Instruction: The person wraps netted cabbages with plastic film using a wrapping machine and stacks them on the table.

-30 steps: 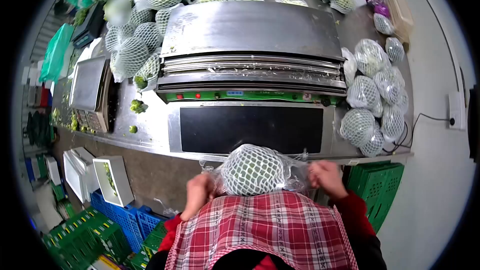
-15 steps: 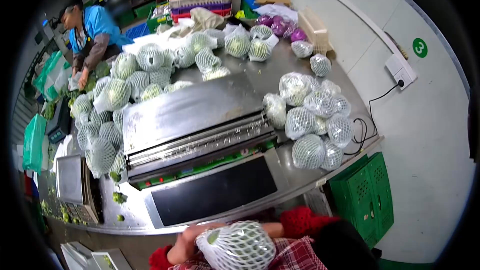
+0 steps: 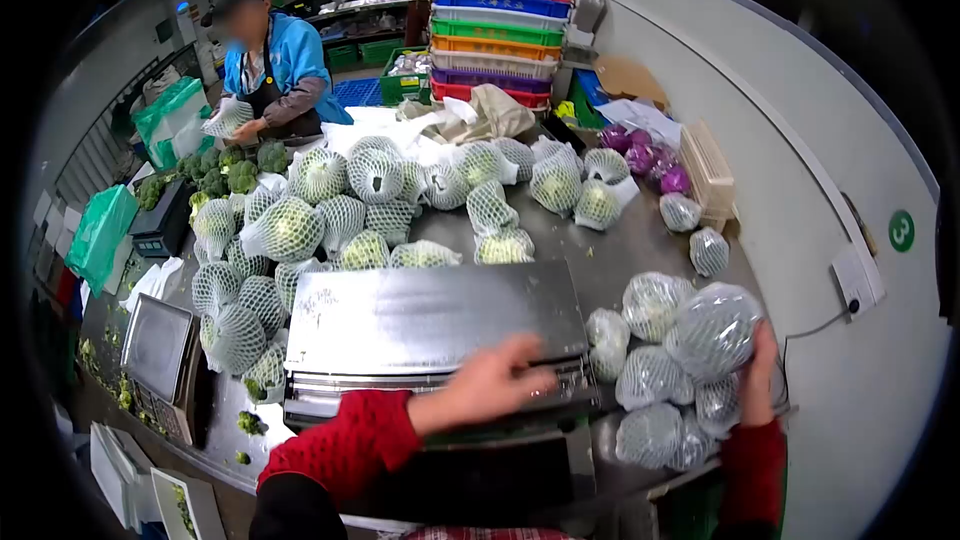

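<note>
My right hand (image 3: 762, 375) is closed against the side of a round vegetable head in a white foam net and shiny film (image 3: 713, 332), above a pile of similar wrapped heads (image 3: 650, 380) at the right. The kind of vegetable under the wrapping is unclear. My left hand (image 3: 495, 380) reaches over the front part of the metal wrapping machine (image 3: 440, 305), its fingers apart, slightly blurred, with nothing in them. Left of and behind the machine lie many heads in foam nets (image 3: 285, 230), pale green where they show through.
A weighing scale (image 3: 158, 340) stands at the left, near broccoli bits (image 3: 250, 423). Stacked coloured crates (image 3: 500, 30), purple wrapped vegetables (image 3: 650, 158) and a beige basket (image 3: 708, 175) are at the back. Across the table, a co-worker in blue (image 3: 290, 65) handles a netted item beside broccoli.
My hands have risen from near my body, where they held a netted head. The right now holds a wrapped head over the right pile; the left is over the machine. The view has tilted up.
</note>
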The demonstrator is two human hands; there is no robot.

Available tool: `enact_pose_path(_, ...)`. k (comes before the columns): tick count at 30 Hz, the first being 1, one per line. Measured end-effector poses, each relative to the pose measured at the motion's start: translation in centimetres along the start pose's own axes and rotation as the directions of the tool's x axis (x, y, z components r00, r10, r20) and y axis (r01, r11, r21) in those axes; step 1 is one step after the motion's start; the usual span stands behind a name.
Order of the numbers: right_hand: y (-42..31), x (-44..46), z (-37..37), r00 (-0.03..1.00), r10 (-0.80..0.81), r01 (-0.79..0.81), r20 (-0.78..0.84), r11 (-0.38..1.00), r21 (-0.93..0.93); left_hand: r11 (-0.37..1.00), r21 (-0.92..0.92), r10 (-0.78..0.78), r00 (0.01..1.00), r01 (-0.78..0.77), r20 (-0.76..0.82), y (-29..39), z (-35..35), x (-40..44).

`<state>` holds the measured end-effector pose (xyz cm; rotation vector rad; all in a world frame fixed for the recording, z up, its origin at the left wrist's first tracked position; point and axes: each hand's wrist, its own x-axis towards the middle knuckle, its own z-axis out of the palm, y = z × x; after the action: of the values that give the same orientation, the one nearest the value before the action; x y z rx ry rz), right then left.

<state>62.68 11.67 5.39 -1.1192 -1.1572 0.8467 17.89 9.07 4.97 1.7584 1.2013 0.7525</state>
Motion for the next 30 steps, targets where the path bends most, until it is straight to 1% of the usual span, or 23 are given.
enact_pose_path(2,2.7,8.4,-6.3,0.992,0.027,-0.090,-0.127,0.849,-0.521,0.991,0.050,-0.105,0.954,0.124,-0.281,-5.5,-3.1,7.3)
enact_pose_path(3,3.3,10.6,-5.5,0.993,0.022,-0.079,-0.115,0.852,-0.518,0.982,0.080,-0.126,0.906,0.172,-0.403,-7.8,-4.7,10.8)
enact_pose_path(4,3.4,12.7,-4.5,0.968,0.144,-0.248,-0.204,0.444,-0.861,0.973,0.109,-0.132,0.879,0.203,-0.459,-9.6,-6.2,14.1)
enact_pose_path(5,3.9,14.4,-3.6,0.919,0.199,-0.324,-0.340,-0.110,-0.940,0.961,0.133,-0.143,0.850,0.241,-0.507,-11.6,-7.5,17.1)
enact_pose_path(6,4.8,15.4,-1.3,0.997,-0.073,-0.034,-0.018,-0.230,-0.973,0.946,0.134,-0.177,0.816,0.296,-0.550,-13.5,-8.4,20.2)
enact_pose_path(8,5.3,18.7,8.8,0.923,-0.176,0.363,0.343,0.094,-0.927,0.932,0.050,-0.255,0.746,0.360,-0.616,-17.3,-9.2,25.2)
enact_pose_path(9,7.9,20.2,14.1,0.916,-0.156,0.400,0.369,0.375,-0.836,0.931,-0.029,-0.298,0.711,0.365,-0.636,-19.4,-9.2,27.3)
enact_pose_path(10,8.9,21.1,20.2,0.895,-0.019,0.380,0.445,0.555,-0.740,0.887,-0.214,-0.454,0.688,0.410,-0.566,-21.3,-9.4,29.2)
enact_pose_path(11,10.9,21.9,25.9,0.841,0.151,0.280,0.519,0.700,-0.657,0.880,-0.218,-0.467,0.681,0.423,-0.564,-22.3,-8.9,30.1)
enact_pose_path(12,13.8,23.7,31.0,0.713,0.272,0.345,0.646,0.666,-0.661,0.878,-0.246,-0.475,0.691,0.410,-0.544,-23.1,-8.4,30.9)
enact_pose_path(13,18.9,24.6,35.3,0.698,0.160,0.359,0.698,0.765,-0.534,0.878,-0.266,-0.479,0.698,0.399,-0.532,-23.7,-8.4,31.5)
enact_pose_path(15,25.1,24.7,42.6,0.584,0.107,0.204,0.804,0.940,-0.273,0.845,-0.410,-0.525,0.684,0.344,-0.507,-24.8,-7.8,31.9)
enact_pose_path(16,24.6,25.0,44.8,0.530,0.163,0.148,0.832,0.948,-0.280,0.701,-0.625,-0.675,0.600,0.343,-0.428,-23.6,-8.7,31.7)
enact_pose_path(17,23.8,24.9,45.7,0.467,0.226,0.100,0.855,0.947,-0.304,0.691,-0.633,-0.689,0.582,0.349,-0.431,-23.3,-10.3,30.7)
enact_pose_path(18,21.2,23.7,45.8,0.440,-0.018,0.303,0.898,0.944,-0.129,0.693,-0.650,-0.662,0.632,0.311,-0.403,-23.4,-11.5,29.8)
enact_pose_path(19,19.7,22.4,45.4,0.374,-0.175,0.610,0.911,0.786,-0.100,0.699,-0.664,-0.618,0.691,0.266,-0.374,-22.7,-12.2,29.0)
enact_pose_path(21,12.9,19.0,43.8,0.435,-0.200,0.639,0.878,0.756,-0.144,0.676,-0.737,-0.550,0.682,0.023,-0.482,-17.7,-12.2,26.2)
enact_pose_path(23,8.5,17.1,41.3,0.542,-0.453,0.581,0.708,0.810,0.073,0.395,-0.897,-0.331,0.879,-0.200,-0.342,-18.6,-13.2,23.7)
enact_pose_path(24,6.3,16.2,39.9,0.624,-0.539,0.655,0.565,0.756,-0.002,0.365,-0.907,-0.348,0.873,-0.211,-0.343,-16.9,-13.2,21.9)
enact_pose_path(25,5.8,15.8,38.8,0.616,-0.587,0.748,0.525,0.645,-0.157,0.325,-0.918,-0.375,0.861,-0.225,-0.344,-14.5,-13.0,19.5)
enact_pose_path(27,6.8,12.8,37.3,0.690,-0.289,0.499,0.663,0.854,-0.147,0.430,-0.890,-0.369,0.870,-0.153,-0.328,-10.3,-12.7,14.3)
enact_pose_path(29,3.8,7.4,37.2,0.660,-0.196,0.315,0.725,0.949,-0.031,0.539,-0.841,-0.417,0.879,0.033,-0.232,-5.5,-11.7,8.3)
enact_pose_path(30,3.2,5.4,36.9,0.652,-0.140,0.237,0.745,0.971,-0.025,0.622,-0.748,-0.462,0.880,0.231,-0.113,-4.8,-11.5,5.2)
